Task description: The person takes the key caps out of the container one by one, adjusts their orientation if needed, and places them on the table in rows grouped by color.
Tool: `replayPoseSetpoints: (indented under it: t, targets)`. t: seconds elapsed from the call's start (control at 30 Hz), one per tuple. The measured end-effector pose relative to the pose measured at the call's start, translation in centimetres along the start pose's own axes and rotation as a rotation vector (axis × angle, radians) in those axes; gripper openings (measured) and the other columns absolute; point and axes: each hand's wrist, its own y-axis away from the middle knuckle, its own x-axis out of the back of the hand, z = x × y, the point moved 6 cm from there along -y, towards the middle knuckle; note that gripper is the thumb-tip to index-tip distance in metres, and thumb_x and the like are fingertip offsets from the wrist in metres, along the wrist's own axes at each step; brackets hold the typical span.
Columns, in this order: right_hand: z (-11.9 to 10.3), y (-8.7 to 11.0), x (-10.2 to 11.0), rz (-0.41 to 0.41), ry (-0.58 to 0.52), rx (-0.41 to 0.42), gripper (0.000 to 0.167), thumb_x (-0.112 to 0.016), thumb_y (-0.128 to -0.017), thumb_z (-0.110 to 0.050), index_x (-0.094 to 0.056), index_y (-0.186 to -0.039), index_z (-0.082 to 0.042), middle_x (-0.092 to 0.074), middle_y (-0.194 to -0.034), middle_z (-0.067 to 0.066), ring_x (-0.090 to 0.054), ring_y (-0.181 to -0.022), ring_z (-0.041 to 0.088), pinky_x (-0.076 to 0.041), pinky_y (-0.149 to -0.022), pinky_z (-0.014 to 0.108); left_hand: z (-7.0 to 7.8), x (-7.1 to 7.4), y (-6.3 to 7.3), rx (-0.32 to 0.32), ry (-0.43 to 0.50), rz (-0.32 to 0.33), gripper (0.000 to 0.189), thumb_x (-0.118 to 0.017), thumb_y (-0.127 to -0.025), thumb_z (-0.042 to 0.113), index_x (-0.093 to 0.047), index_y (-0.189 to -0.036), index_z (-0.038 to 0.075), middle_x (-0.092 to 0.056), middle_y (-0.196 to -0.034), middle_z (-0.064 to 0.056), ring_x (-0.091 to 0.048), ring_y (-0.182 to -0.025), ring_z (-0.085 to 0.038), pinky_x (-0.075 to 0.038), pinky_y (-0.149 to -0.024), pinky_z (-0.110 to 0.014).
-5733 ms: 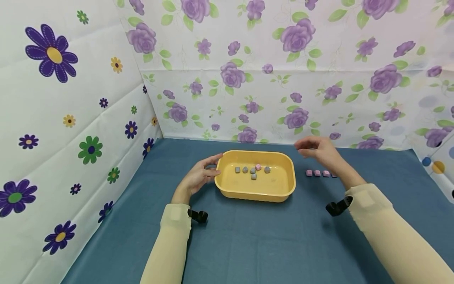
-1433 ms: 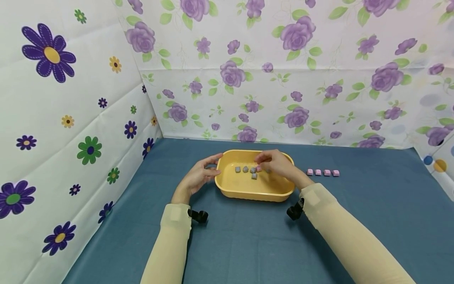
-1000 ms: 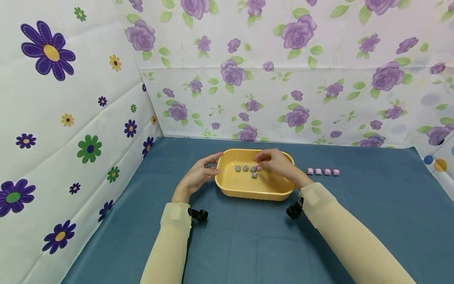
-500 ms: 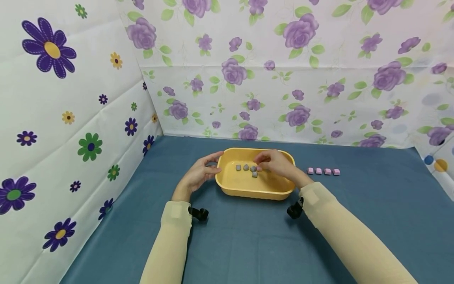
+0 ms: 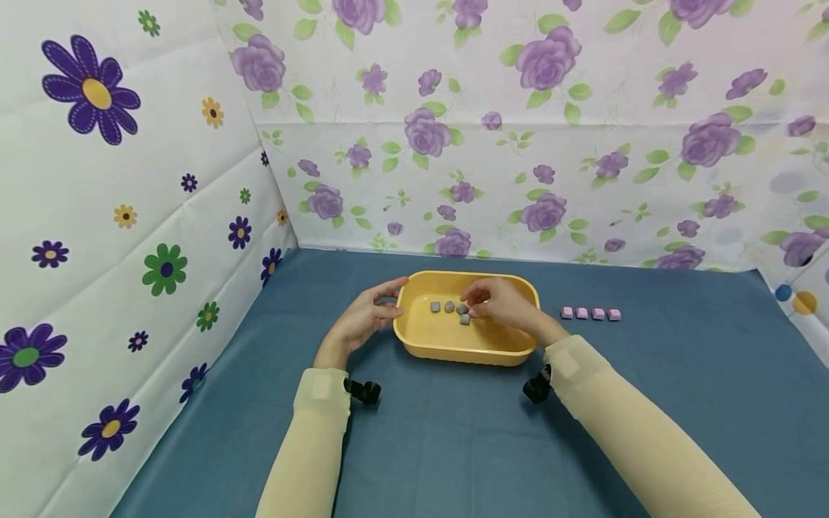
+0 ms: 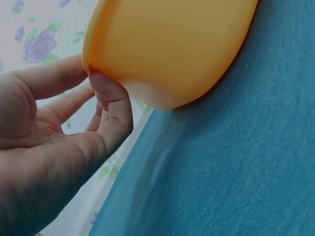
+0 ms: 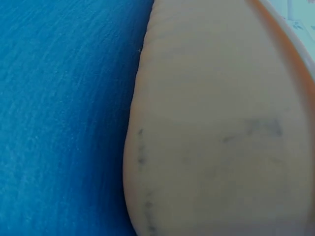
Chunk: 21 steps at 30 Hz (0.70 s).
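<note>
A yellow plastic basin [image 5: 466,354] stands on the blue cloth. My left hand [image 5: 358,320] pinches its left rim between thumb and fingers, which shows closely in the left wrist view, where the basin wall [image 6: 167,44] curves away. My right hand [image 5: 505,302] reaches over the right rim into the basin, its thumb and fingertips pinching a pink cube [image 5: 473,311], mostly hidden by them. Beside that cube are several small grey blocks [image 5: 450,306], some square and some many-sided. In the right wrist view the basin's outer side [image 7: 211,98] fills much of the picture; no fingers show there.
Several pink cubes [image 5: 582,314] lie in a row on the cloth, right of the basin. Behind the blue cloth [image 5: 414,439] rises a flowered curtain [image 5: 388,180], and another flowered sheet [image 5: 129,237] hangs on the left.
My right hand has come from above the pink row, leftward into the basin, to the pink cube. Since then it has shifted only slightly. My left hand keeps the rim.
</note>
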Motion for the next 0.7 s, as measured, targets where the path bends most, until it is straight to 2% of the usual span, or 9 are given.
replayPoseSetpoints:
  t: [0.17,0.33,0.7]
  targets:
    - [-0.18,-0.11,-0.24,0.0,0.048,0.011,0.023,-0.068,-0.093,0.01,-0.074,-0.114,0.002,-0.07,-0.104,0.016,-0.064,-0.097,0.028,-0.052,-0.084,0.037,0.04,-0.13,0.03,-0.012,0.016,-0.01,0.065,-0.061,-0.102,-0.003,-0.043,-0.161,0.018,-0.042,-0.13,-0.013,-0.055,-0.096,-0.023,-0.054,-0.078,-0.028]
    - [0.1,-0.08,-0.37,-0.002,0.037,0.021,0.029,-0.066,-0.09,0.015,-0.074,-0.114,0.002,-0.069,-0.101,0.016,-0.063,-0.093,0.027,-0.05,-0.081,0.035,0.01,-0.12,0.03,-0.021,0.021,-0.016,0.066,-0.061,-0.102,-0.003,-0.042,-0.161,0.017,-0.042,-0.131,-0.013,-0.057,-0.096,-0.022,-0.055,-0.078,-0.028]
    - [0.15,-0.09,-0.77,-0.01,0.064,0.048,0.021,-0.071,-0.09,0.012,-0.075,-0.109,0.002,-0.07,-0.097,0.014,-0.062,-0.089,0.025,-0.05,-0.079,0.035,-0.04,0.0,0.03,-0.021,0.019,-0.012,0.066,-0.061,-0.102,-0.003,-0.043,-0.161,0.017,-0.043,-0.13,-0.012,-0.057,-0.094,-0.021,-0.055,-0.077,-0.027]
